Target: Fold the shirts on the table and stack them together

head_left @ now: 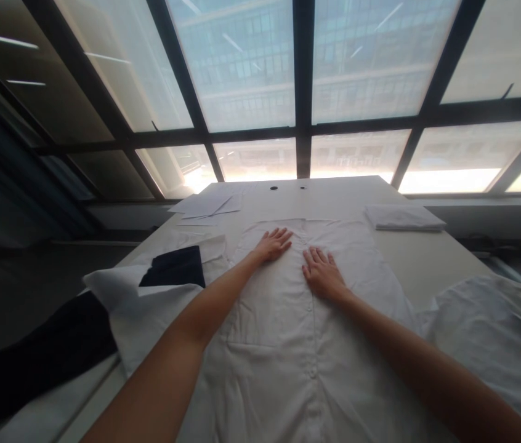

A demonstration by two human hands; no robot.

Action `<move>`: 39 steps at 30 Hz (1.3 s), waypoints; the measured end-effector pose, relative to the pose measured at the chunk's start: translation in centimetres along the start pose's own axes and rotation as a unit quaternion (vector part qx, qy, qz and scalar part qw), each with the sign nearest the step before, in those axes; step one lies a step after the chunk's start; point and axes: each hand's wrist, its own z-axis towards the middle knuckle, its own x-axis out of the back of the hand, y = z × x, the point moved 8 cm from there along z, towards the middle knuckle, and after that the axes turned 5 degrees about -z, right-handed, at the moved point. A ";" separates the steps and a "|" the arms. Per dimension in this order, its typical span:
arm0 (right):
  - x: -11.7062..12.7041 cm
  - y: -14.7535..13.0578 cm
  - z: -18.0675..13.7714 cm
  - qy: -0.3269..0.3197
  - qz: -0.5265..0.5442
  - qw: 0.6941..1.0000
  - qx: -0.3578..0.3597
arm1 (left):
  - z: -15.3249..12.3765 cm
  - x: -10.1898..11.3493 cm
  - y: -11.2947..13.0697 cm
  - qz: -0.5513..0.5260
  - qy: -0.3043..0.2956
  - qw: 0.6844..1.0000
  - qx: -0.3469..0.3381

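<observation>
A white button-up shirt (288, 326) lies spread flat on the pale table (431, 258), its button line running down the middle. My left hand (273, 244) rests palm down on the shirt's far part, just left of the buttons, fingers spread. My right hand (321, 272) presses flat on the shirt just right of the buttons, a little nearer to me. Neither hand holds anything.
A folded white garment (403, 218) sits at the far right of the table. Loose paper sheets (207, 205) lie at the far left. More white cloth with a dark garment (175, 266) is piled at the left, another white garment (496, 320) at the right. Large windows stand behind the table.
</observation>
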 end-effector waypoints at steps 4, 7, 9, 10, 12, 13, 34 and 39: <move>0.1 0.0 0.0 -0.008 0.002 1.000 0.001 | 1.2 1.7 -5.9 0.005 0.008 0.994 0.112; 0.2 -0.1 0.0 -0.012 0.004 1.000 0.003 | 1.5 2.7 -8.5 0.003 0.010 0.987 0.161; 0.3 -0.2 0.0 -0.010 0.004 1.000 0.002 | 1.5 3.0 -8.9 0.002 0.011 0.982 0.187; 0.3 -0.3 0.0 -0.008 0.005 1.000 0.001 | 1.5 3.2 -8.4 0.005 0.020 0.981 0.191; 0.4 -0.3 0.0 -0.004 0.011 1.000 0.000 | 1.6 3.3 -6.0 0.014 0.054 0.984 0.171; 0.4 -0.2 0.0 -0.003 0.015 1.000 0.000 | 1.7 3.2 -4.1 0.021 0.073 0.987 0.141; -0.7 2.8 10.0 -0.033 0.080 0.995 0.040 | 1.7 -1.1 7.7 -0.029 0.056 0.998 -0.026; -1.8 4.5 13.0 -0.078 0.027 0.994 0.075 | 1.9 -0.9 7.6 -0.051 0.073 0.996 -0.007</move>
